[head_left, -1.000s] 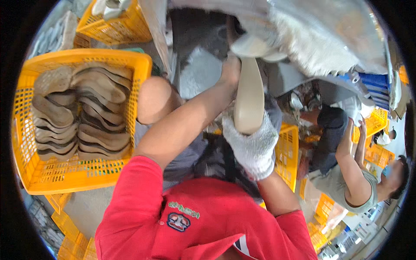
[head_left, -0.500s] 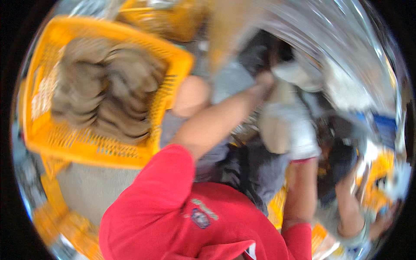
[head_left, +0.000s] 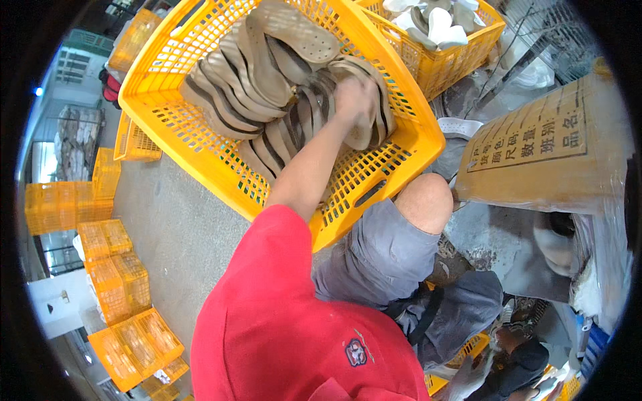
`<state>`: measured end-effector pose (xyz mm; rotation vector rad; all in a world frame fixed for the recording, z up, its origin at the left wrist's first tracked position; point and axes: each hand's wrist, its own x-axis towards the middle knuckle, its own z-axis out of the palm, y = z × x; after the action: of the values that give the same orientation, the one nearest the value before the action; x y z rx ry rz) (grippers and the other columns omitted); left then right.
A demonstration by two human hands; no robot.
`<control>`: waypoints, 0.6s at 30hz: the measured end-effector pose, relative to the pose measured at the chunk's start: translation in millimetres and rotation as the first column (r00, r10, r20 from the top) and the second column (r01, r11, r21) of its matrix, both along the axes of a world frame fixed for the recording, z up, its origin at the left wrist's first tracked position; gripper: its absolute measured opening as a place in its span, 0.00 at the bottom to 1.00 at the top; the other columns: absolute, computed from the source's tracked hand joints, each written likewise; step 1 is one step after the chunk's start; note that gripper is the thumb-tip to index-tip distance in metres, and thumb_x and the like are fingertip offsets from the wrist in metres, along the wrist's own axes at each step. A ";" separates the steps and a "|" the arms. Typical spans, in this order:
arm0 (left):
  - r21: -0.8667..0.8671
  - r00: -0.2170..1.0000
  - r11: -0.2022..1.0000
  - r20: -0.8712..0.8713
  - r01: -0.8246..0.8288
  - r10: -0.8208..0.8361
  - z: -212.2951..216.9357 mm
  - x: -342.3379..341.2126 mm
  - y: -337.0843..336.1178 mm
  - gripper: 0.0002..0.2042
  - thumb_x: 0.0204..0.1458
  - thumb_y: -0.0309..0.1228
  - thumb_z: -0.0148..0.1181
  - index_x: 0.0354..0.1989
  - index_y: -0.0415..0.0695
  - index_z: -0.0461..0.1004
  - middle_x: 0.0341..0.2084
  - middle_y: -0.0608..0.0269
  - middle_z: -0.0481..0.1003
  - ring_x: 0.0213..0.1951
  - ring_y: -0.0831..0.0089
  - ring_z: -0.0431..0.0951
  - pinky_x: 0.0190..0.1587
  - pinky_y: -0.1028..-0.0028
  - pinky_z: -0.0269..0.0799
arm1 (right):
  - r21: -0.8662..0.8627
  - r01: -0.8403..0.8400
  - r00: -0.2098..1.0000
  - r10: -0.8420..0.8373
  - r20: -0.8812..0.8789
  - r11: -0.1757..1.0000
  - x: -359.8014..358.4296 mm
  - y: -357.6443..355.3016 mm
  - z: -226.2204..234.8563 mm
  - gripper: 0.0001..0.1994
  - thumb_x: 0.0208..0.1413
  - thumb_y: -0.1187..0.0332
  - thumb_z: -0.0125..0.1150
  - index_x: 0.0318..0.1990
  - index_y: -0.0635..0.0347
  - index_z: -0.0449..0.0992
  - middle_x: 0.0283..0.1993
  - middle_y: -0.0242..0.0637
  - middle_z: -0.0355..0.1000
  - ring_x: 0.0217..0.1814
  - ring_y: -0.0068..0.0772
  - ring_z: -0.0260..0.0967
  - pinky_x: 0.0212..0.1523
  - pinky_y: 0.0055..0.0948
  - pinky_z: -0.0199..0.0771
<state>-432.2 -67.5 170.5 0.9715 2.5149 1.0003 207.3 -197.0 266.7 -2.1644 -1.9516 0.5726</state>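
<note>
My left hand [head_left: 356, 101] reaches into a large yellow plastic basket [head_left: 361, 170], over the right side of a packed pile of brown foam shoes [head_left: 251, 80]. Some of the shoes have holes in the toe, and they stand tightly in rows on their sides. The hand touches the shoes near the basket's right wall, beside one blurred brown shoe [head_left: 362, 136]. Motion smears its fingers, so their grip does not show. My right hand is out of view.
Behind the basket, another yellow crate [head_left: 461, 63] holds white and brown shoe pieces. A brown carton [head_left: 528, 147] wrapped in clear film stands at right. Stacked yellow crates [head_left: 137, 341] line the left. A co-worker's dark sleeve [head_left: 518, 367] shows at lower right.
The view has swung left toward the basket. My left hand has gone from the right-hand work area into the brown shoes. My gloved right hand has left the view.
</note>
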 end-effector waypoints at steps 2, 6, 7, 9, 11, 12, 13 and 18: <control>-0.145 0.864 0.855 -0.003 0.498 -0.503 14.6 20.3 -12.8 0.21 0.62 0.42 0.51 0.30 0.34 0.79 0.31 0.39 0.80 0.38 0.44 0.81 0.45 0.50 0.72 | 0.039 -0.042 0.993 0.046 -0.109 0.998 -39.6 15.4 6.7 0.21 0.61 0.74 0.59 0.62 0.70 0.73 0.58 0.51 0.77 0.59 0.40 0.74 0.61 0.37 0.70; 0.089 0.300 0.367 0.416 0.926 -0.858 74.1 104.0 -62.3 0.17 0.50 0.41 0.59 0.20 0.39 0.73 0.18 0.49 0.73 0.21 0.56 0.74 0.28 0.57 0.67 | 0.125 -0.470 0.815 0.484 -0.320 0.874 -134.6 39.9 23.4 0.25 0.64 0.69 0.61 0.66 0.69 0.69 0.65 0.47 0.71 0.63 0.39 0.71 0.66 0.35 0.68; 0.215 0.171 0.279 0.415 0.936 -0.893 88.1 129.8 -75.1 0.15 0.48 0.39 0.60 0.20 0.39 0.73 0.17 0.49 0.73 0.21 0.55 0.74 0.28 0.57 0.68 | 0.108 -0.613 0.712 0.606 -0.354 0.783 -155.1 42.2 29.1 0.28 0.65 0.66 0.62 0.69 0.69 0.66 0.67 0.45 0.69 0.66 0.39 0.69 0.67 0.35 0.67; 0.455 -0.274 -0.152 0.216 0.878 -0.937 111.0 182.9 -96.8 0.10 0.44 0.35 0.61 0.22 0.39 0.75 0.17 0.49 0.73 0.21 0.53 0.75 0.28 0.56 0.70 | -0.231 -0.407 0.274 -0.123 -0.954 0.884 -181.0 37.6 35.5 0.33 0.61 0.71 0.61 0.73 0.67 0.58 0.69 0.46 0.67 0.67 0.36 0.68 0.67 0.33 0.67; 0.307 -0.177 -0.144 0.081 0.941 -0.981 125.1 232.8 -113.1 0.06 0.43 0.31 0.61 0.24 0.41 0.77 0.18 0.50 0.75 0.25 0.53 0.78 0.32 0.56 0.73 | -0.307 -0.402 0.320 -0.182 -0.930 0.862 -179.0 32.2 41.6 0.38 0.60 0.70 0.62 0.76 0.66 0.51 0.69 0.44 0.66 0.66 0.35 0.67 0.67 0.32 0.67; 0.279 -0.008 -0.013 -0.018 0.960 -1.000 126.3 255.4 -117.4 0.06 0.44 0.31 0.62 0.25 0.42 0.77 0.22 0.51 0.77 0.32 0.54 0.80 0.38 0.55 0.74 | -0.365 -0.331 0.275 -0.281 -0.920 0.870 -171.2 31.6 46.9 0.35 0.61 0.72 0.61 0.74 0.66 0.55 0.65 0.43 0.69 0.64 0.33 0.69 0.62 0.32 0.72; 0.368 0.087 0.013 -0.187 0.930 -0.979 125.1 275.2 -118.6 0.05 0.44 0.31 0.62 0.25 0.43 0.77 0.25 0.52 0.79 0.39 0.55 0.81 0.43 0.53 0.74 | -0.489 -0.266 0.114 -0.477 -0.872 0.831 -157.0 30.1 48.5 0.29 0.62 0.75 0.57 0.70 0.67 0.61 0.62 0.43 0.71 0.62 0.33 0.71 0.59 0.32 0.74; 0.590 0.305 0.143 -0.185 0.795 -0.934 90.2 346.6 -91.3 0.26 0.54 0.44 0.66 0.57 0.41 0.75 0.58 0.50 0.73 0.64 0.51 0.70 0.66 0.51 0.64 | -0.137 0.480 0.366 -0.340 -0.866 0.866 -74.9 2.9 55.0 0.17 0.63 0.74 0.53 0.58 0.68 0.73 0.52 0.42 0.76 0.53 0.35 0.74 0.55 0.35 0.74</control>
<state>-85.6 -158.8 260.6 2.0044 0.8875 1.2912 132.4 -194.1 321.6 -1.5918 -0.7946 1.1078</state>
